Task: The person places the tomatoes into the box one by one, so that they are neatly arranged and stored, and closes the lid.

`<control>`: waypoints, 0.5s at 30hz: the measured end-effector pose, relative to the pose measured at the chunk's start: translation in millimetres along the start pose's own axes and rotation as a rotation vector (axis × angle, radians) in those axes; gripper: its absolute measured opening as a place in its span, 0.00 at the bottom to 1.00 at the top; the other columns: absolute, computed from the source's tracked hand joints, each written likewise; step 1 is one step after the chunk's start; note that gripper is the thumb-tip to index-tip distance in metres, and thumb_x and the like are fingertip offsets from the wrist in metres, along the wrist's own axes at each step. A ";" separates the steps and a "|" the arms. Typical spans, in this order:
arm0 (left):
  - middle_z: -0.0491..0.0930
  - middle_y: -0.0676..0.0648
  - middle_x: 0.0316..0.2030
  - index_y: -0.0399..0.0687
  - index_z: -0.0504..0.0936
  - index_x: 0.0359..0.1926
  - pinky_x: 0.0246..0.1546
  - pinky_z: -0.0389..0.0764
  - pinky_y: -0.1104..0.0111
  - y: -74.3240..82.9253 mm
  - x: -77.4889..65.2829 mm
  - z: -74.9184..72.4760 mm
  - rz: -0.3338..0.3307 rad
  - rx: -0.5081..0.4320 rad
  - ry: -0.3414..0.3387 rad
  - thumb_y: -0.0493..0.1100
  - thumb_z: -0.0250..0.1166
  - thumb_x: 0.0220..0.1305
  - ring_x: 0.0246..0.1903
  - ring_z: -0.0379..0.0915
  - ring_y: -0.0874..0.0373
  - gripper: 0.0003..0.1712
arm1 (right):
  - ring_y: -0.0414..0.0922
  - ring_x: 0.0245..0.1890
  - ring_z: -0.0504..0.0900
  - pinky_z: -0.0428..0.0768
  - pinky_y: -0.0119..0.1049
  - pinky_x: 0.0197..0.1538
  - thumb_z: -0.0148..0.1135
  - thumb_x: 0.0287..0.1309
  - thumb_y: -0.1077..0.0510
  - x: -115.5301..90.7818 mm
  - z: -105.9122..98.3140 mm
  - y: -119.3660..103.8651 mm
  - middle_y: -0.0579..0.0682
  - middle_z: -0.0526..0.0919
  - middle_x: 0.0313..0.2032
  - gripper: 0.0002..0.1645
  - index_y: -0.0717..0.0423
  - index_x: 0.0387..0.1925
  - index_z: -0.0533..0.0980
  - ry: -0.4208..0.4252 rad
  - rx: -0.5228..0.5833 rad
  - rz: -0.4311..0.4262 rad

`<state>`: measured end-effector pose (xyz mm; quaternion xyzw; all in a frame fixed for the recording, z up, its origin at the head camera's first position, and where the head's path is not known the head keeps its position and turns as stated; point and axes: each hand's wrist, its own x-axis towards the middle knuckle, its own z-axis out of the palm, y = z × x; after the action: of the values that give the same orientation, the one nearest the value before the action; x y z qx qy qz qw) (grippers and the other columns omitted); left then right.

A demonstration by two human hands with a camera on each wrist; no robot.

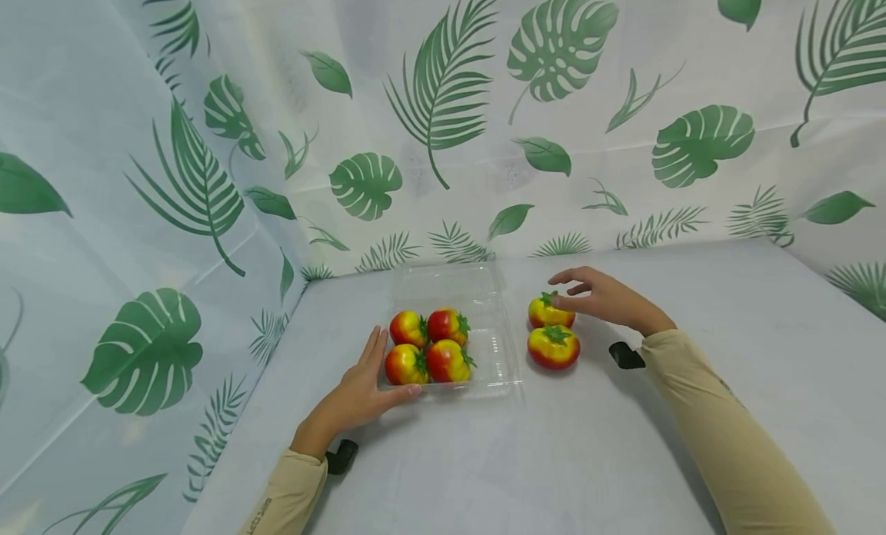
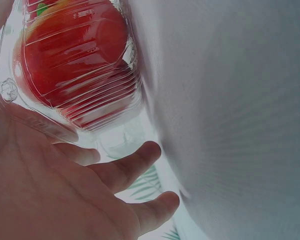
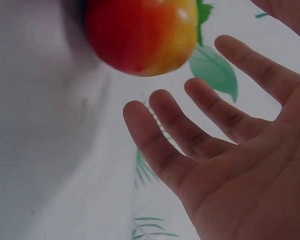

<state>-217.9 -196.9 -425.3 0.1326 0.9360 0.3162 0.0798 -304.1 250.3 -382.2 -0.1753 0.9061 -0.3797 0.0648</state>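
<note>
A clear plastic clamshell box holds several red-and-yellow fruits with green leafy tops, set close together in its left part. Along the box's left side lies my left hand, fingers straight and thumb at the front edge. In the left wrist view, the ribbed box wall is right beside the palm and fingers. Two more such fruits stand to the right of the box, a front fruit and a rear fruit. Over the rear one is my right hand, its fingers spread apart in the right wrist view.
The box's transparent lid is folded back toward the rear. A white cloth covers the table. Leaf-printed curtains rise behind and at the sides. Black wrist devices sit under both sleeves.
</note>
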 end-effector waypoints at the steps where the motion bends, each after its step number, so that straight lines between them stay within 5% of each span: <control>1: 0.30 0.43 0.86 0.46 0.36 0.87 0.73 0.52 0.29 0.0 -0.1 0.0 0.000 -0.002 0.000 0.74 0.70 0.62 0.81 0.44 0.30 0.73 | 0.68 0.68 0.71 0.77 0.67 0.64 0.68 0.72 0.43 1.1 1.4 1.9 0.65 0.69 0.71 0.35 0.56 0.71 0.74 -0.004 0.005 0.006; 15: 0.30 0.43 0.86 0.47 0.36 0.87 0.72 0.52 0.28 -0.1 0.4 0.1 -0.007 0.006 -0.001 0.75 0.70 0.62 0.80 0.44 0.28 0.73 | 0.64 0.61 0.76 0.79 0.61 0.63 0.72 0.68 0.42 9.3 14.1 11.2 0.64 0.78 0.64 0.37 0.61 0.67 0.76 -0.026 -0.048 0.010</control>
<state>-218.3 -196.8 -425.5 0.1296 0.9374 0.3130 0.0812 -312.2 244.8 -399.9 -0.1771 0.9149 -0.3552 0.0741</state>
